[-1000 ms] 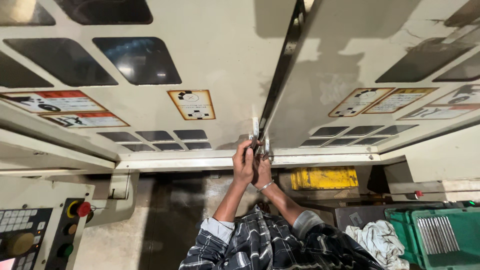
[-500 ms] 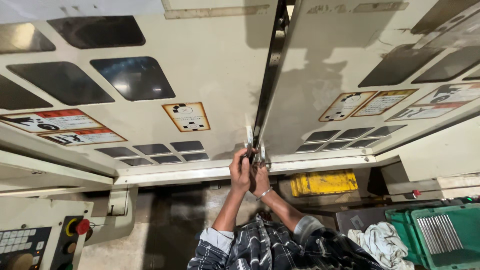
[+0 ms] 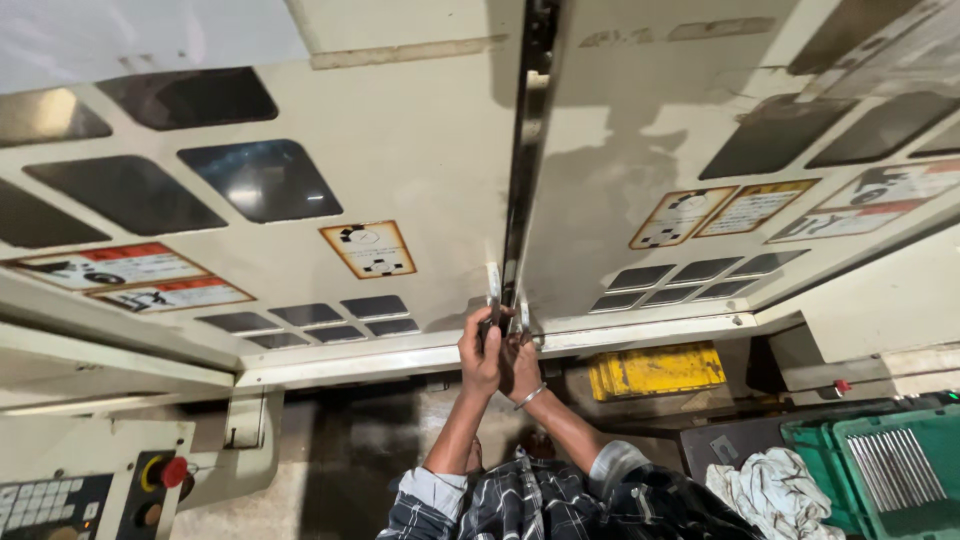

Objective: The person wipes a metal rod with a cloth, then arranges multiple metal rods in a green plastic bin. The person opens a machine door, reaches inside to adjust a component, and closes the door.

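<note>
Controls sit at your far left: a grey keypad panel [image 3: 45, 505] and, just beside it, a red knob [image 3: 173, 472] on the cream machine body. Above them, the left sliding door [image 3: 400, 150] carries dark window panes and a row of warning stickers, one yellow-edged label [image 3: 367, 249] lying near the centre seam. Your left hand [image 3: 480, 352] reaches up at that seam, fingers curled shut around the left door handle [image 3: 493, 290], a pale metal bar standing just left of the dark gap between the doors. Your right hand [image 3: 522, 365], touching the left and wearing a thin metal bangle at the wrist, is closed on the right door handle [image 3: 524, 318], though its fingers are partly hidden behind the other hand. Both checked sleeves rise from the bottom of the frame. The right sliding door [image 3: 640, 130] carries more stickers and panes. Below it lies a yellow block [image 3: 655, 371]; farther right, a white rag [image 3: 765, 487] rests against a green crate [image 3: 890, 470].
</note>
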